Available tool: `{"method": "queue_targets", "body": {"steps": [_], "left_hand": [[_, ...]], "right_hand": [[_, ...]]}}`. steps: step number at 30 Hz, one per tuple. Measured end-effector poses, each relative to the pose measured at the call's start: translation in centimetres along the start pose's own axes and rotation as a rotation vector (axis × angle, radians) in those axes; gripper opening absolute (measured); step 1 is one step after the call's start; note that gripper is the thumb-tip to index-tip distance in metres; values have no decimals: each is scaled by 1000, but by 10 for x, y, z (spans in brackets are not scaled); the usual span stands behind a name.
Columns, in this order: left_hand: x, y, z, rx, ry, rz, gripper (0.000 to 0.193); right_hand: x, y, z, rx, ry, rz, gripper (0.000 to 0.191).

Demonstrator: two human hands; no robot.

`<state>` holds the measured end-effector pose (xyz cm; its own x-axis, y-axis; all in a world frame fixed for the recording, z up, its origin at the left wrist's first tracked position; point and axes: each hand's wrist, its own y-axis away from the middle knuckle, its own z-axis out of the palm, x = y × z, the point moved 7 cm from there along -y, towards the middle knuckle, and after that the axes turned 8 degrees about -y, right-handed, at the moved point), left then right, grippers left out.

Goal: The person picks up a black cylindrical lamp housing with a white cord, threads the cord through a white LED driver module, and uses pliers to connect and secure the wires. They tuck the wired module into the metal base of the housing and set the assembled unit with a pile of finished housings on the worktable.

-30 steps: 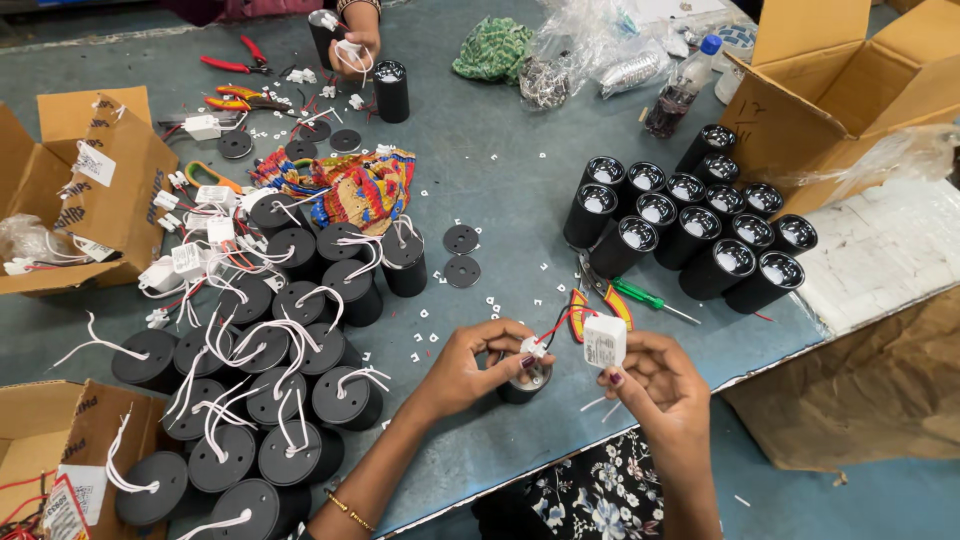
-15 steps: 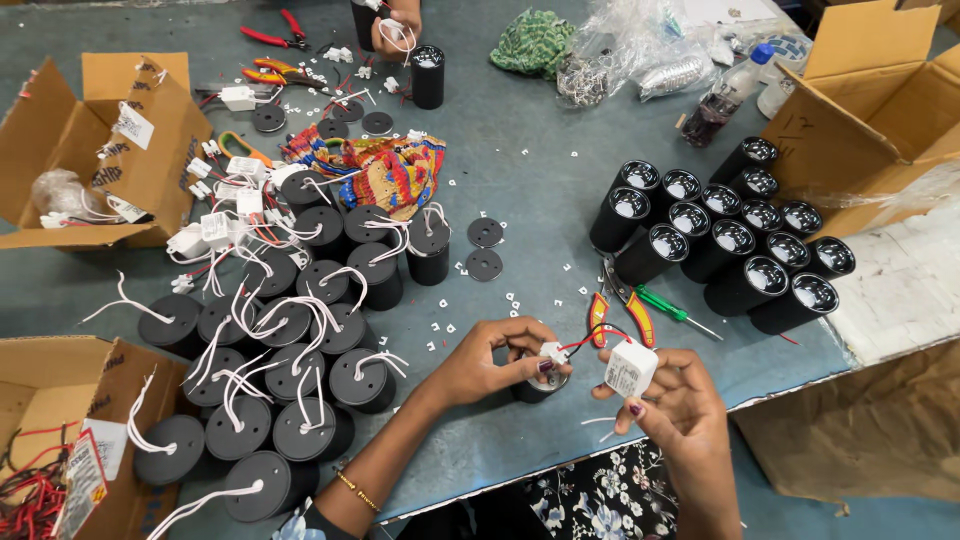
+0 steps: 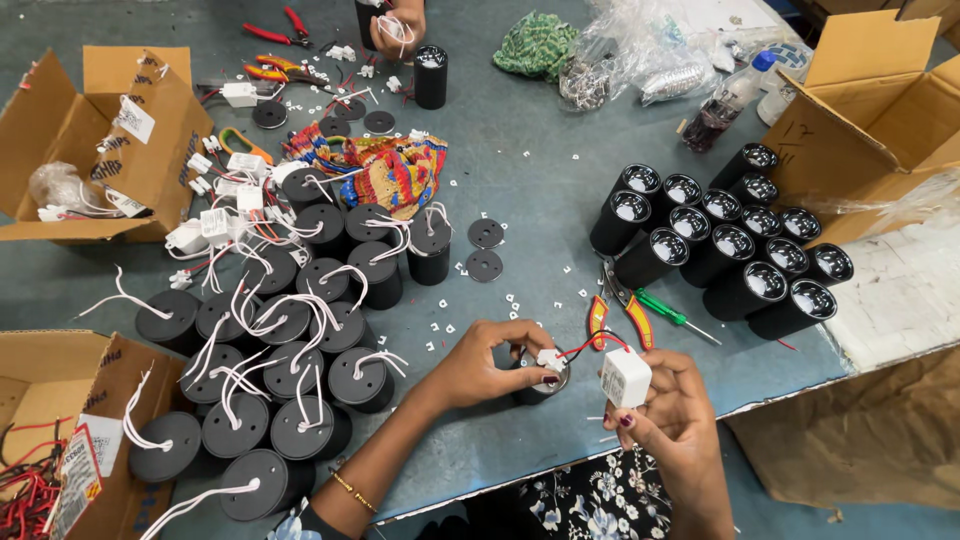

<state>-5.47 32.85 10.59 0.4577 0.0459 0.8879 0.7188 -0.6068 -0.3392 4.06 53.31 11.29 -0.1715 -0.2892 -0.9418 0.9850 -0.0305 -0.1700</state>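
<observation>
Grey-blue worktable (image 3: 540, 150), seen from above, crowded with parts. Left hand (image 3: 480, 362) near front edge, fingers curled, pinching small white connector (image 3: 550, 360) on top of black round housing (image 3: 540, 385) standing on table. Right hand (image 3: 672, 420) just beside, off front edge, fingers closed around white square box (image 3: 626, 376), held above table. Red wire (image 3: 590, 343) looping between connector and box. Behind hands: cutters with orange handles (image 3: 612, 318) and green screwdriver (image 3: 672, 312), lying flat. Further right: cluster of black lamp bodies (image 3: 720, 240), upright, touching one another, shiny openings up. Beyond those: open cardboard box (image 3: 870, 110) at table's right edge. Left of hands: large group of black housings with white leads (image 3: 290, 330), packed close. Behind group: colourful cloth (image 3: 395, 175), two loose black discs (image 3: 485, 250). Far left: open carton with white parts (image 3: 100, 140); second carton (image 3: 60, 430) at lower left corner holding red wires. Top edge: another person's hand (image 3: 395, 25) on black housing, red pliers (image 3: 275, 30) near. Top right: clear plastic bags (image 3: 640, 60), green cloth (image 3: 540, 45).
</observation>
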Motion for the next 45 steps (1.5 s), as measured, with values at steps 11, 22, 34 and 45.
{"method": "queue_targets", "body": {"steps": [11,22,34,45], "left_hand": [[15,2,-10,104,-130,84,21],[6,2,-11,76,-34,-28,21],[4,4,-12,6,20,-13,23],[-5,1,-12,13,-3,8,24]], "right_hand": [[-2,4,3,-18,26,11,58],[0,3,6,7,80,24,58],[10,0,8,64,81,82,59],[15,-4,11,33,49,28,58]]}}
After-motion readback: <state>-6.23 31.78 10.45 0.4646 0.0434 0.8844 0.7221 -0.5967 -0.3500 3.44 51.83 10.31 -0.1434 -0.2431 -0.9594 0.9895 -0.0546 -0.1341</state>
